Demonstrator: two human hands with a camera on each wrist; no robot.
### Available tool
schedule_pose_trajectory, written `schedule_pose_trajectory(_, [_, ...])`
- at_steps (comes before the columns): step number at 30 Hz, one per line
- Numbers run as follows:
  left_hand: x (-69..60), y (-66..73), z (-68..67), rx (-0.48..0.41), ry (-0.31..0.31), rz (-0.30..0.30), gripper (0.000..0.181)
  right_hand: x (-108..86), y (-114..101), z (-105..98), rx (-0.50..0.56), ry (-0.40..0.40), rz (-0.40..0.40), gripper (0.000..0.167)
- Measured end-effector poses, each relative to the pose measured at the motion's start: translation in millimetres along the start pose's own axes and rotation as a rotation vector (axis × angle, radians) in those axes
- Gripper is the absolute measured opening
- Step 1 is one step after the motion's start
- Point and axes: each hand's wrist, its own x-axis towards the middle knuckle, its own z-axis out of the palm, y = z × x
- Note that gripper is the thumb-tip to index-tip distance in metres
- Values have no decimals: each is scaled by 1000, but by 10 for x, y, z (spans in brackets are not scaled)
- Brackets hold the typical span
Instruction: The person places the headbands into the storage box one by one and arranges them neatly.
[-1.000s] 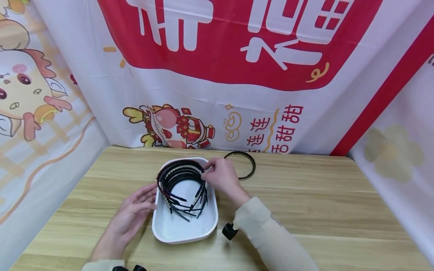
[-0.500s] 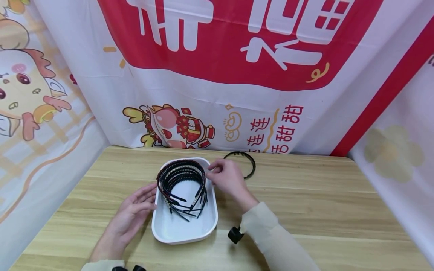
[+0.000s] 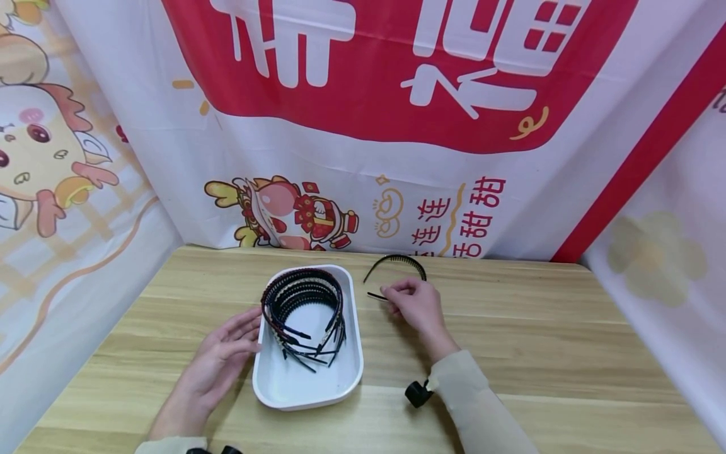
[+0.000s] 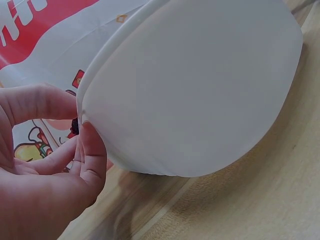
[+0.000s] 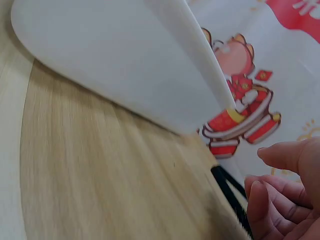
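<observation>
In the head view several black headbands (image 3: pixel 303 291), some with pale or dark red trim, stand nested in a white plastic tray (image 3: pixel 272 384). My left hand (image 3: pixel 218 356) is at the tray's left side; in the left wrist view its thumb and fingers pinch the rim of the tray (image 4: pixel 190 90). Right of the tray, a single black toothed headband (image 3: pixel 405 258) lies on the table. My right hand (image 3: pixel 416 309) is over its near end. The right wrist view shows the headband (image 5: pixel 230 192) beside the curved fingers (image 5: pixel 260 200), with the thumb apart from them.
The wood-grain table (image 3: pixel 527 353) extends to the right of both hands. Behind it hangs a white and red printed cloth (image 3: pixel 363 151), with more printed cloth (image 3: pixel 85 189) on the left side.
My right hand has left the nested headbands at the tray's right edge and moved right to the single headband. The left hand stays at the tray.
</observation>
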Motion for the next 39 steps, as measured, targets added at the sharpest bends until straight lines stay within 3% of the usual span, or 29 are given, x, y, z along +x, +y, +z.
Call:
schedule_pose_trajectory(16, [-10,1,2,-7,-7,3,58,74,226,-203,57,59,45,25])
schedule_pose_trajectory(26, [-16,13,13,-6,-6,1,56,137,232,-231,-31,158,85,41])
schedule_pose_trajectory(32, [-14,17,17,2,2,-11,56,165,210,-247,20,167,148,52])
schedule_pose_trajectory(39, [-15,6,6,-2,3,-2,56,171,229,-272,95,168,137,37])
